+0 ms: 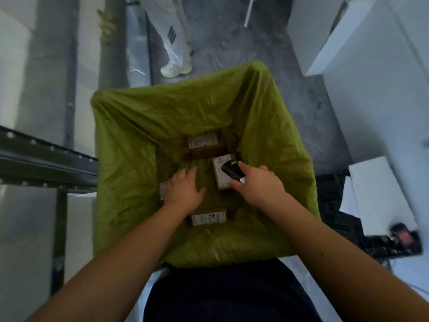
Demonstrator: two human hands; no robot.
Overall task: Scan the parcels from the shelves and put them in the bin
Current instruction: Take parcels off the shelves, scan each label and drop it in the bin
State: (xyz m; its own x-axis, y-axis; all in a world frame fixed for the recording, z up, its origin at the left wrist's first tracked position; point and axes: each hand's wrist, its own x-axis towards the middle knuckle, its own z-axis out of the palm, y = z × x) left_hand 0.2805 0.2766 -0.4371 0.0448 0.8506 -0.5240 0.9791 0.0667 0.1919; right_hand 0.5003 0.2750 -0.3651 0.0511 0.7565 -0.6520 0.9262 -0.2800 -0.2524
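head view: only cam, looks straight down into the bin, green liner, you're leaning over its near rim.
L hand: fingers straight + spread, palm down, holds nothing, low inside the bin.
R hand: curled round the scanner, black w/ yellow patch, nose pointing away from you and left.
parcels in bin: four brown boxes w/ white labels. far one, mid one right under the scanner, near one by your L forearm, a fourth mostly hidden under your L hand.
key relation: mid parcel lies just R of your L hand, long axis running away from you; R hand is over it, so R is nearer but busy w/ scanner.
shelves: dark rack rail on your L, so my guess is the next parcel comes from that side and the free L hand is the one to fetch it.
other: second person's legs beyond the bin, well apart.
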